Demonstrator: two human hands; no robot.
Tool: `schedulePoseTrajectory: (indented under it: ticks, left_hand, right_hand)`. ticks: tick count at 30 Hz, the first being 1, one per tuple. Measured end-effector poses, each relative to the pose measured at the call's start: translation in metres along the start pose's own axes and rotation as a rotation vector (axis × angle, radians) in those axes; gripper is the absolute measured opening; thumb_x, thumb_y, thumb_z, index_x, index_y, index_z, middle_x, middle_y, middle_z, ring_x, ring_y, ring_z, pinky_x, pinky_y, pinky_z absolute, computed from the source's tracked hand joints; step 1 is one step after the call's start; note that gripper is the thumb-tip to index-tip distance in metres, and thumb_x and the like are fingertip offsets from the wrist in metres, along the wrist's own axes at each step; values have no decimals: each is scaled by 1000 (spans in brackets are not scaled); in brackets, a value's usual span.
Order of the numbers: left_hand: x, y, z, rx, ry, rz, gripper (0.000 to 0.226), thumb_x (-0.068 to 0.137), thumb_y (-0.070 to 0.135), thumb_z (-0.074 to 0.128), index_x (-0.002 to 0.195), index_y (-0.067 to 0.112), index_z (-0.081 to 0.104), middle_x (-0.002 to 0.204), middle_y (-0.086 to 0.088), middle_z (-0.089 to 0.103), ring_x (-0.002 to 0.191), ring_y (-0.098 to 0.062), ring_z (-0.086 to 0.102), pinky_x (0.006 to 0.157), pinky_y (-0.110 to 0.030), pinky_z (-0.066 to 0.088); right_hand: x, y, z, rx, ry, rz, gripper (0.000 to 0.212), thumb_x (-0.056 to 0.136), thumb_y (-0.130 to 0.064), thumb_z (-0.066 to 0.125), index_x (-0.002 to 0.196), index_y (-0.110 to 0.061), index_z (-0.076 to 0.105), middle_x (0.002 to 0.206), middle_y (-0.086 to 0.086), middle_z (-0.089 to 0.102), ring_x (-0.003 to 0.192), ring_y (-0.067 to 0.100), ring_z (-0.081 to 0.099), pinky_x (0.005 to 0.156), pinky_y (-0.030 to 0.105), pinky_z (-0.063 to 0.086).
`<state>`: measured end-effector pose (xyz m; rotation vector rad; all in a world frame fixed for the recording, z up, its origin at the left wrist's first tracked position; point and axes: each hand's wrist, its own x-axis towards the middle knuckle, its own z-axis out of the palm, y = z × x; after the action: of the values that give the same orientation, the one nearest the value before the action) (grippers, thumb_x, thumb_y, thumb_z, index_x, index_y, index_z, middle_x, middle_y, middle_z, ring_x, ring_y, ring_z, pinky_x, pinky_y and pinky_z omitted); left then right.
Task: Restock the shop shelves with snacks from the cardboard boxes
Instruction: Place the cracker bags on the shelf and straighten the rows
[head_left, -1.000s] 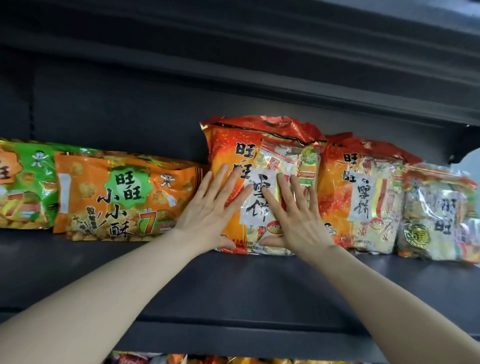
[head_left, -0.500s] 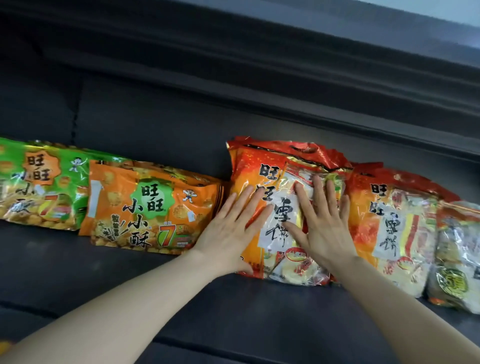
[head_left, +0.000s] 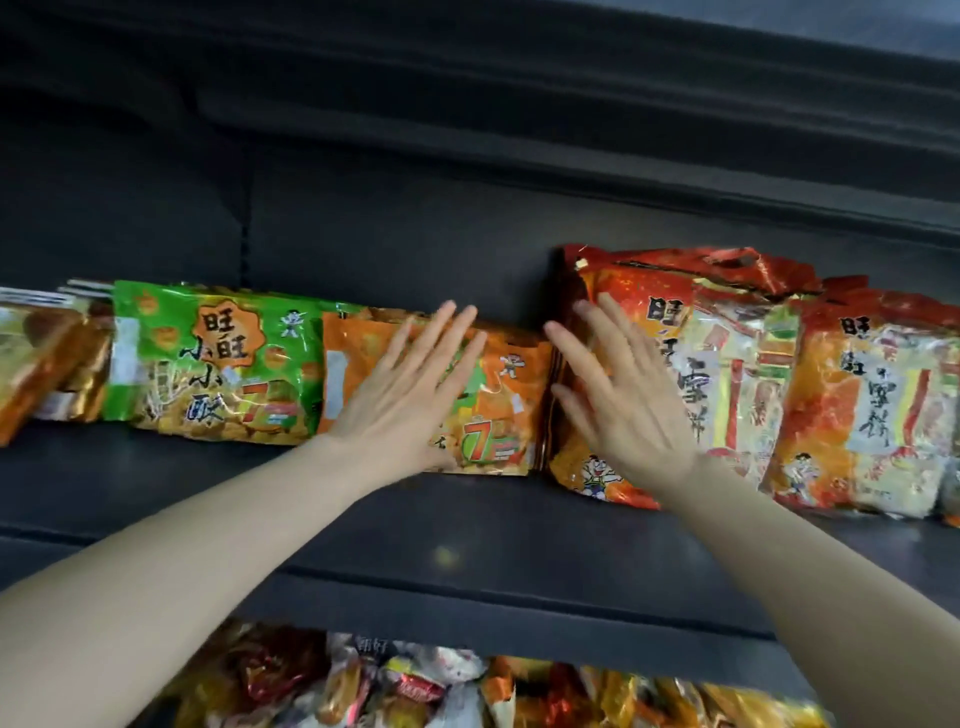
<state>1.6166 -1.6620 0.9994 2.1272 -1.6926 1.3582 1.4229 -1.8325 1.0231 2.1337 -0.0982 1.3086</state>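
Facing-up step: left hand (head_left: 410, 395) lies flat on the orange bag (head_left: 519, 415) and right hand (head_left: 623, 400) flat on the red cracker bag (head_left: 727, 395). Both bags stand side by side on the shelf (head_left: 467, 525). Neither grip is closed: fingers straight, holding nothing. Probably best done with even palm pressure, pushing the fronts flush and upright without crushing the contents. Half a second ago both palms were on the red bag; the left has shifted onto the orange one.

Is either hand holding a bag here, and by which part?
Neither grips anything. The left hand lies flat, fingers straight, on the front of the orange bag; the right hand lies flat on the red bag, near its left edge.
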Motion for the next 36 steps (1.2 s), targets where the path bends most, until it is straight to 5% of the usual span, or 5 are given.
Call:
schedulePoseTrajectory:
  ticks: [6,11,25,29,36]
  left_hand:
    - [-25,-65,16,-80,-137,-159,149,62,73,73,145,14,-36,149,-15,-45,142,-32,-35,119,-57,-4]
    - [-10,-79,40,-148,-160,-139,148,66,73,69,139,11,-44,144,-15,-51,140,-32,-37,121,-49,-5]
    - [18,-88,71,-119,-176,-102,145,67,77,63,138,10,-45,151,-18,-39,141,-33,-34,115,-42,-19]
    - [22,-98,50,-200,-106,-46,133,66,86,50,153,15,-20,162,-7,-16,147,-25,-23,115,-39,-18]
    - [43,-90,38,-316,-72,43,84,78,62,64,145,20,36,147,-1,42,137,-19,38,117,-31,25]
  right_hand:
    - [21,-70,42,-100,-471,45,106,80,-64,66,159,-29,5,165,16,-4,151,39,-1,112,66,28]
    - [34,-73,69,-189,-657,132,118,78,-71,62,153,-35,-21,159,13,-31,148,41,-21,114,69,18]
    - [35,-54,104,-232,-545,90,123,64,-83,58,159,-25,7,163,19,15,148,45,17,104,75,28]
    - [63,-45,87,-123,-314,125,91,84,-82,29,147,-16,40,139,14,51,127,36,52,105,61,39]
    - [82,-42,100,-28,-296,159,66,79,-71,48,99,-10,66,90,7,68,82,29,66,69,40,55]
